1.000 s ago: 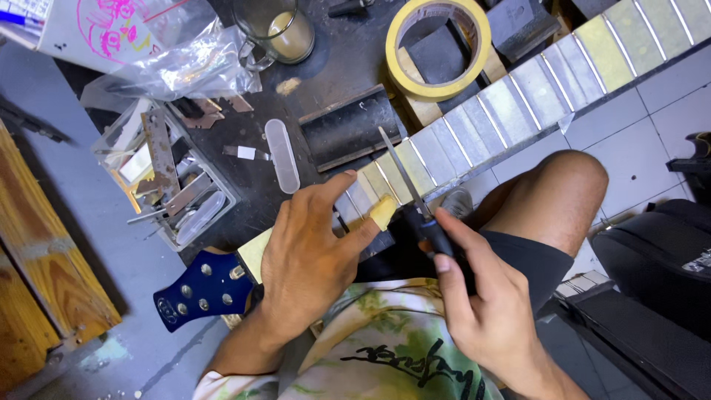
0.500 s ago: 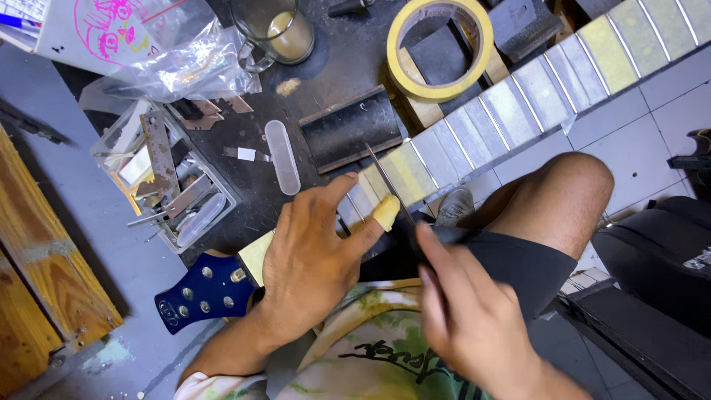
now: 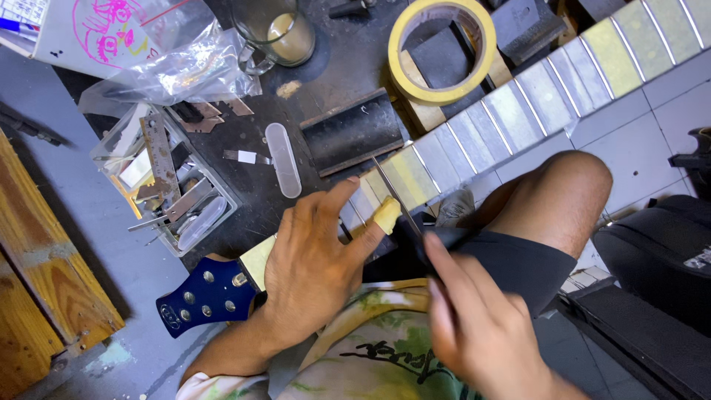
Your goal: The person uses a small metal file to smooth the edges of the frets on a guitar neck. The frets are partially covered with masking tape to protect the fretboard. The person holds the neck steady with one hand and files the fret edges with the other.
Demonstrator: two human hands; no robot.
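A guitar neck (image 3: 518, 104) runs slantwise from the upper right of the frame down to the lower left — its fretboard taped off in pale strips between bare metal frets, ending in a dark blue headstock (image 3: 207, 296). A thin, dark-handled file (image 3: 404, 211) lies tilted across a fret near centre.

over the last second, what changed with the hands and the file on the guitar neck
The right hand drew back toward the body, pulling the thin file along the frets; it keeps its grip on the dark handle. The left hand stayed pressed flat on the guitar neck near the blue headstock. The tape roll, sanding block and tool tray did not move.
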